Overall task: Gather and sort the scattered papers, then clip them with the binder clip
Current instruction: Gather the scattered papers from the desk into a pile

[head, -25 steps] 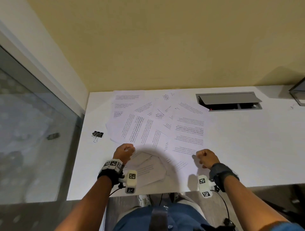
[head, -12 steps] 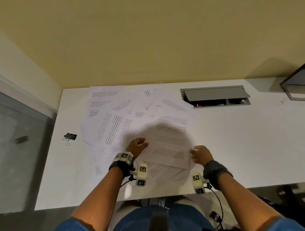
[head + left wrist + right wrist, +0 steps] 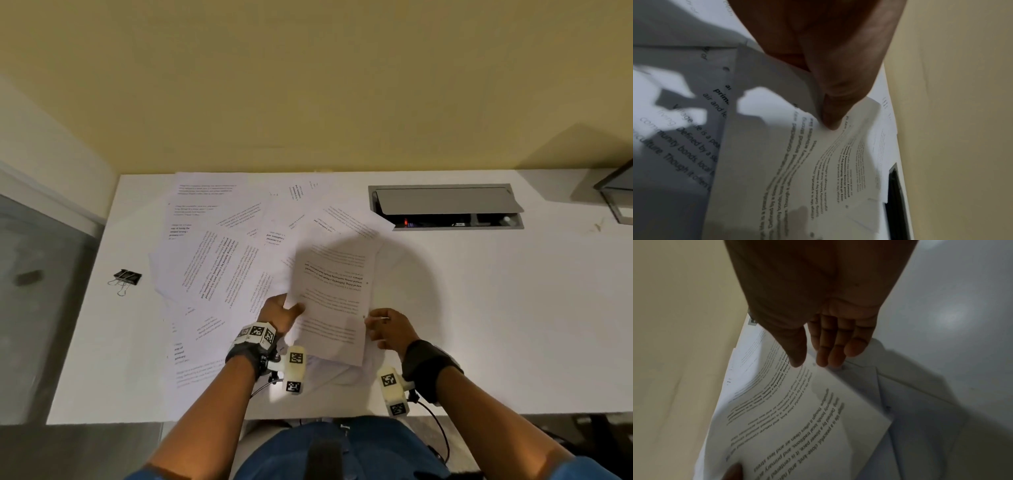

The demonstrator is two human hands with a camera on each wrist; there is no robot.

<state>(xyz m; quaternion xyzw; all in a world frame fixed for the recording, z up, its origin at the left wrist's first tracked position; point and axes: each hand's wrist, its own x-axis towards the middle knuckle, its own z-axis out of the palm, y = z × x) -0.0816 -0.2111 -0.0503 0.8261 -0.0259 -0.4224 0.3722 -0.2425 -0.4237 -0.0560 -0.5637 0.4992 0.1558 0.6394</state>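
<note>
Several printed papers [image 3: 219,260] lie scattered and overlapping across the left and middle of the white desk [image 3: 513,308]. One printed sheet [image 3: 332,301] is raised above the pile. My left hand [image 3: 293,308] pinches its left edge, with the thumb [image 3: 830,120] on top of the sheet [image 3: 797,178]. At the right edge of the sheet [image 3: 807,426] is my right hand [image 3: 371,320], its fingers [image 3: 830,353] straight and the thumb tip over the edge. A black binder clip [image 3: 127,277] lies alone on the desk, left of the papers.
A grey cable hatch [image 3: 445,205] with its lid up is set into the desk at the back right. A dark object [image 3: 616,192] stands at the far right corner. A yellow wall runs behind the desk, and a glass panel [image 3: 41,291] lies left of the desk's edge.
My left hand moved right from the lower papers to the sheet's left edge and took hold of it. The sheet rose off the pile. My right hand uncurled at its right edge.
</note>
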